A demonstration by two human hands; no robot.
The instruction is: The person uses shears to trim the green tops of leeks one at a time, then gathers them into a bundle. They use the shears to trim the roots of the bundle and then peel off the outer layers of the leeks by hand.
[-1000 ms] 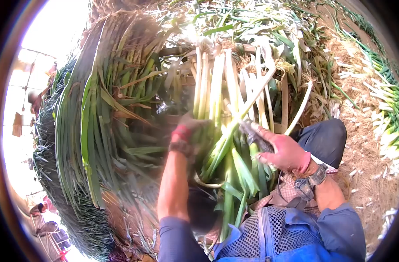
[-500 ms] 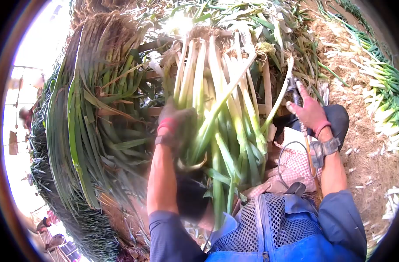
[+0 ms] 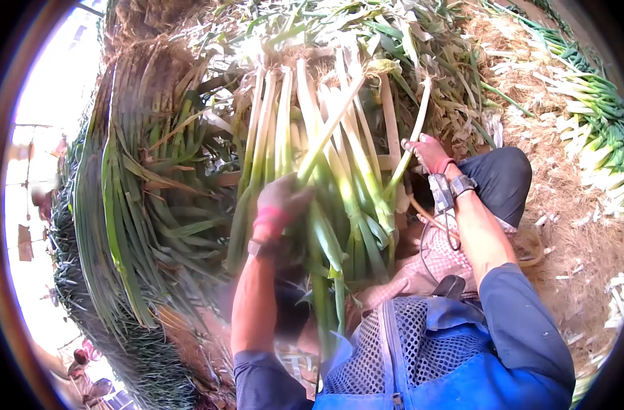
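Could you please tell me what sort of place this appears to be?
Probably a produce-handling area: leek-like stalks with pale stems lie before the person, long green leaves are heaped at the picture's left, and a row of similar stalks lies along the littered ground at right.

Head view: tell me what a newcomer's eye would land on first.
Probably the pale stalks across the middle, one slanting over others, with the left hand over them. Then the bright blue garment at bottom centre and the thick bundle of green leaves at left.
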